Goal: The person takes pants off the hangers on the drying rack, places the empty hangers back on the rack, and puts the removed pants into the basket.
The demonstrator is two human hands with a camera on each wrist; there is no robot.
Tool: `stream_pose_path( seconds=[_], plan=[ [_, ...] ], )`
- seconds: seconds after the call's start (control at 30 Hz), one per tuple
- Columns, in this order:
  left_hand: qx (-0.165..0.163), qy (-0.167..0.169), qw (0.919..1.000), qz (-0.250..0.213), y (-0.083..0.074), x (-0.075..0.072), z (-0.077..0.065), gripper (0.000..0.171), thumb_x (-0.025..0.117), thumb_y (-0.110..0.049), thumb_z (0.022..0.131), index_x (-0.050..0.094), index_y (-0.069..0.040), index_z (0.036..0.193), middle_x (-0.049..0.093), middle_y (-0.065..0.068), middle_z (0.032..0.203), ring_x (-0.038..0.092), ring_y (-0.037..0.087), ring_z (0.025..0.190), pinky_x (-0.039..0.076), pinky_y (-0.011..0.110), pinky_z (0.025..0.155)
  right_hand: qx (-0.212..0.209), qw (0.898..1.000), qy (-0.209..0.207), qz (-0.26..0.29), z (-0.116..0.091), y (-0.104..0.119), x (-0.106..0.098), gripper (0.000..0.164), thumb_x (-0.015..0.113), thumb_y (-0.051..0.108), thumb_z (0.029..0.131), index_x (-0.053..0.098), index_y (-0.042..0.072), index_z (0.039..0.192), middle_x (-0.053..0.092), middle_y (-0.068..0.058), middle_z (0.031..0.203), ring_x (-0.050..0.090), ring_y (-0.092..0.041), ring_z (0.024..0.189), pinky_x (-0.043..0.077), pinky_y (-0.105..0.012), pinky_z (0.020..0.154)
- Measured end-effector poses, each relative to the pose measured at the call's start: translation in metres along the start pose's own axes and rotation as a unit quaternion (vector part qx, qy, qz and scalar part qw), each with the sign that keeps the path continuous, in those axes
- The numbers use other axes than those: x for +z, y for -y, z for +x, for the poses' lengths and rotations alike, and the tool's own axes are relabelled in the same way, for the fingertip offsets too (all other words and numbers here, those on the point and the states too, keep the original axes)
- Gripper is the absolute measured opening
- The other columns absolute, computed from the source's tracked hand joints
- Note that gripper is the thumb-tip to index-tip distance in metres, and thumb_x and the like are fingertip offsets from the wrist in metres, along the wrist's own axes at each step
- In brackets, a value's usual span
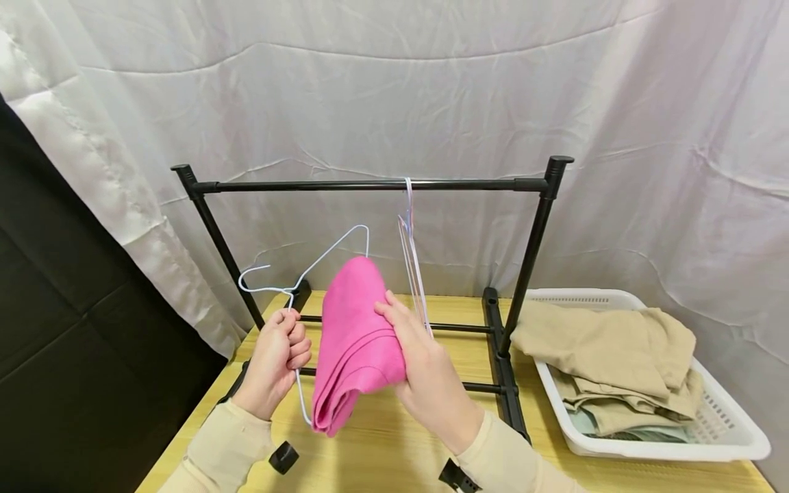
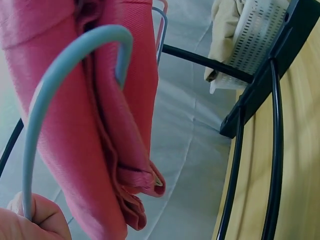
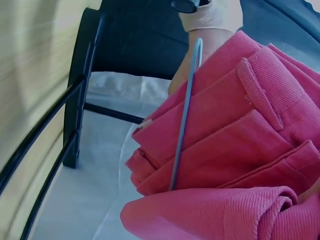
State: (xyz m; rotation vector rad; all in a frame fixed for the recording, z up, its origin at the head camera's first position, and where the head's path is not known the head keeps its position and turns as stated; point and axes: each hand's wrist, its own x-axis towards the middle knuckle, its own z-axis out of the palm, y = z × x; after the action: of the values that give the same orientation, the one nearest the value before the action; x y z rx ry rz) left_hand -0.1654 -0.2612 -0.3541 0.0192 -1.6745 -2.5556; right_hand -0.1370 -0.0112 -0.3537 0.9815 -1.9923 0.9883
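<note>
Folded pink trousers (image 1: 357, 329) with a ribbed weave drape over a light blue wire hanger (image 1: 320, 259), tilted with its hook to the left. My left hand (image 1: 277, 356) grips the hanger just below the hook, fingers curled round the wire. On the right side of the cloth, my right hand (image 1: 431, 370) holds the trousers; its thumb is hidden in the head view. The right wrist view shows a belt loop on the trousers (image 3: 225, 130) and the hanger wire (image 3: 183, 120) crossing in front of the folds.
A black garment rack (image 1: 345, 185) stands on the wooden table (image 1: 382, 452). Several wire hangers (image 1: 413, 253) hang from its bar behind my right hand. At right, a white basket (image 1: 733, 438) holds folded beige clothes (image 1: 610, 346). A pale curtain (image 1: 394, 103) hangs behind.
</note>
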Motion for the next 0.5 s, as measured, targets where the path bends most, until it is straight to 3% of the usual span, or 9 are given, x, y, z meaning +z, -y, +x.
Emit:
stream_pose_path(
  seconds=[0.23, 0.5],
  plan=[
    [0.002, -0.007, 1.0, 0.0, 0.0014, -0.0011, 0.0028, 0.025, 0.023, -0.022, 0.12, 0.032, -0.015, 0.097, 0.01, -0.001, 0.067, 0.01, 0.008, 0.052, 0.009, 0.02, 0.049, -0.045, 0.997, 0.013, -0.055, -0.0002, 0.0037, 0.0029, 0.084, 0.086, -0.014, 0.071, 0.055, 0.002, 0.148, 0.056, -0.024, 0.155, 0.065, -0.04, 0.137, 0.055, -0.05, 0.112],
    [-0.001, -0.015, 0.9998, 0.011, 0.0046, -0.0024, 0.0071, 0.024, 0.023, -0.022, 0.12, 0.032, -0.014, 0.099, 0.011, -0.002, 0.066, 0.01, 0.009, 0.052, 0.01, 0.02, 0.049, -0.079, 0.99, 0.031, -0.11, -0.0035, 0.0065, 0.004, 0.082, 0.089, -0.01, 0.069, 0.058, 0.003, 0.144, 0.058, -0.021, 0.154, 0.059, -0.035, 0.145, 0.053, -0.045, 0.116]
  ],
)
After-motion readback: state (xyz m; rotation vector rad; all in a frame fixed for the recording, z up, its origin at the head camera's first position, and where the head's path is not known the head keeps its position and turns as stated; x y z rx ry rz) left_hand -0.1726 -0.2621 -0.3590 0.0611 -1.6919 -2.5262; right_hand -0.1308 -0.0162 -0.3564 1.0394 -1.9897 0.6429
